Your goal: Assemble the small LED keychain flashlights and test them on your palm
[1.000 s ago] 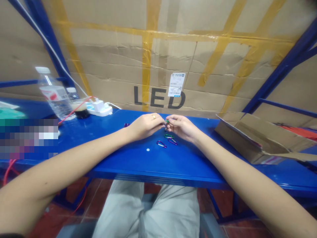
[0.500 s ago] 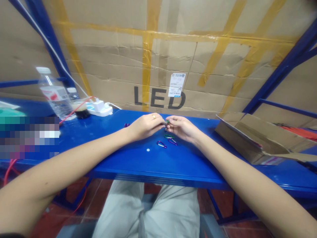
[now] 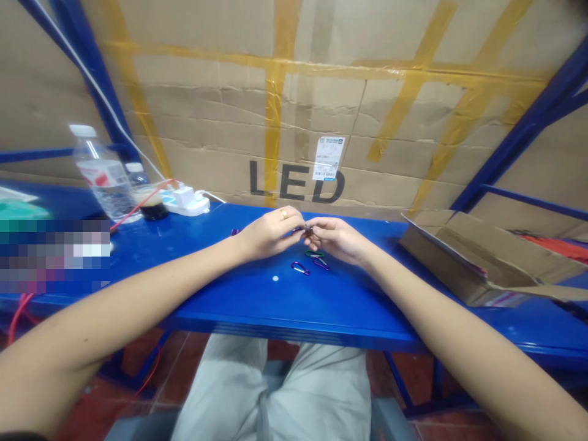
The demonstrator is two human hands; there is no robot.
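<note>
Above the table my left hand (image 3: 275,231) and my right hand (image 3: 337,237) meet fingertip to fingertip. Both are closed in a pinch on a small carabiner (image 3: 309,228), mostly covered by the fingers, so its exact shape is hard to make out. A ring sits on a finger of my left hand. Just below the hands, a green carabiner (image 3: 314,253) and a purple carabiner (image 3: 321,264) lie close together on the blue table (image 3: 257,306). Another purple carabiner (image 3: 300,268) rests slightly to their left. Small purple items (image 3: 236,232) show partly behind my left wrist.
An open cardboard box (image 3: 478,269) stands at the right. On the left are a water bottle (image 3: 103,177), a cup of dark liquid (image 3: 152,207) and a white power strip (image 3: 193,205). A small white disc (image 3: 275,278) lies near the front. Large cardboard (image 3: 206,122) backs the table.
The fingers have shifted slightly around the small piece, and the green that showed at my right fingertips is now hardly visible. The carabiners on the table have stayed put.
</note>
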